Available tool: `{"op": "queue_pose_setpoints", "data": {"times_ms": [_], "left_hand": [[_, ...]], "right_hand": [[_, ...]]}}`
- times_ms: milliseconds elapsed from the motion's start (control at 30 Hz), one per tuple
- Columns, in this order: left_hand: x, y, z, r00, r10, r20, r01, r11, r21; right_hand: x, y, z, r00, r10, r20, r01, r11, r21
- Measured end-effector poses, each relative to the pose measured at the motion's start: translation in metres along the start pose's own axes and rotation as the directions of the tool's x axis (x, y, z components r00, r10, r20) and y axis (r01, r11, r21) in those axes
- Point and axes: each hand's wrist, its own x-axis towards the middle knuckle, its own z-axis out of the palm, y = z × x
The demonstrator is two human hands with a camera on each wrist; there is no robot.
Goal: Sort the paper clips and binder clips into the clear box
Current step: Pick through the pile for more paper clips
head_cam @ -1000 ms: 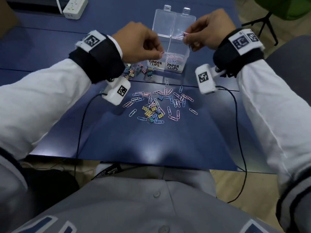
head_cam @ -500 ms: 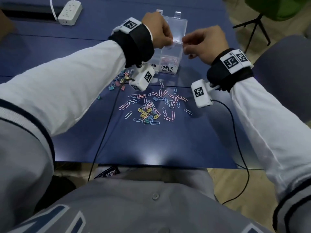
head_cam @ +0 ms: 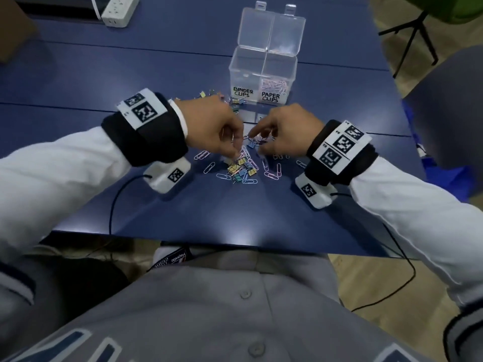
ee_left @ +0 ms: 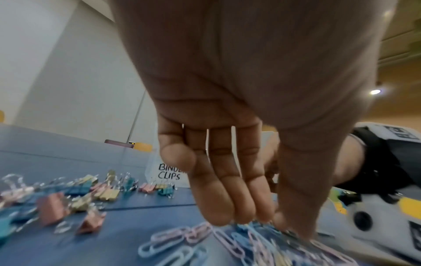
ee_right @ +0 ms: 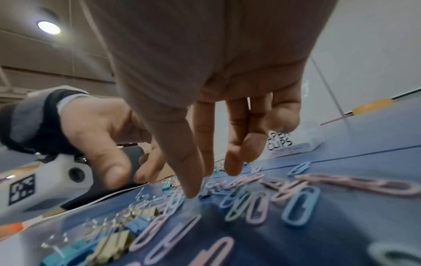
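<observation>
The clear box (head_cam: 263, 64) stands open at the table's back, labelled BINDER CLIPS on the left and PAPER CLIPS on the right. Pastel paper clips lie in its right compartment. A loose pile of paper clips (head_cam: 271, 171) mixed with small binder clips (head_cam: 239, 170) lies mid-table. My left hand (head_cam: 235, 154) reaches down onto the pile's left side, its fingers fairly straight, tips and thumb touching paper clips (ee_left: 246, 239). My right hand (head_cam: 254, 141) points down at the pile's far side, thumb and forefinger tips on the table among clips (ee_right: 296, 207). Neither hand has lifted anything.
A second heap of binder clips (head_cam: 230, 99) lies just left of the box, also seen in the left wrist view (ee_left: 79, 190). A white power strip (head_cam: 119, 9) sits at the back left. The table's front edge (head_cam: 235, 241) is near my body. A chair (head_cam: 444, 113) stands to the right.
Both hands have come down from above the clear box to the pile mid-table. The paper clip my right hand held over the box is gone from its fingers.
</observation>
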Motion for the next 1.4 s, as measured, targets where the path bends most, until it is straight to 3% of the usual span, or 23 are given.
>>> {"op": "queue_pose_setpoints", "data": {"times_ms": [200,500,667,800,867,933,1033,1133,1233,1333,1400], "left_hand": [[-0.009,-0.014,0.023,0.999,0.037,0.009,-0.037,0.999,0.022],[-0.015,-0.024,0.024,0.998,0.022,-0.052,-0.025,0.998,-0.059],[-0.029,-0.039,0.008,0.977,-0.097,-0.19,0.075,0.99,-0.117],[-0.039,-0.067,-0.002,0.896,-0.279,-0.345,0.262,0.96,-0.094],[-0.042,-0.079,-0.002,0.872,-0.332,-0.36,0.323,0.942,-0.087],[-0.042,-0.085,0.002,0.884,-0.339,-0.32,0.332,0.94,-0.079],[-0.043,-0.085,0.007,0.908,-0.298,-0.293,0.292,0.954,-0.068],[-0.046,-0.078,0.008,0.905,-0.247,-0.346,0.239,0.969,-0.067],[-0.046,-0.058,0.012,0.923,-0.131,-0.362,0.111,0.991,-0.075],[-0.037,-0.03,0.021,0.973,0.011,-0.229,-0.026,0.998,-0.059],[-0.028,-0.013,0.028,0.982,0.103,-0.157,-0.105,0.994,-0.004]], "right_hand": [[0.007,-0.01,0.007,1.0,-0.008,0.009,0.009,0.997,-0.079],[0.006,-0.008,0.004,1.0,-0.015,-0.027,0.017,0.999,0.048],[0.015,-0.018,-0.003,0.996,-0.011,-0.085,0.027,0.982,0.188],[0.046,-0.031,-0.006,0.988,0.0,-0.157,0.038,0.969,0.245],[0.06,-0.037,-0.004,0.99,0.034,-0.14,0.011,0.952,0.307],[0.069,-0.041,-0.002,0.992,0.044,-0.117,-0.004,0.948,0.319],[0.072,-0.04,0.001,0.995,0.031,-0.093,-0.002,0.955,0.297],[0.058,-0.034,-0.003,0.994,-0.008,-0.107,0.038,0.96,0.277],[0.029,-0.027,-0.011,0.997,-0.063,-0.043,0.07,0.976,0.206],[-0.001,-0.023,-0.011,0.988,-0.058,0.145,0.036,0.988,0.152],[-0.011,-0.018,-0.006,0.98,-0.044,0.192,0.026,0.995,0.097]]}}
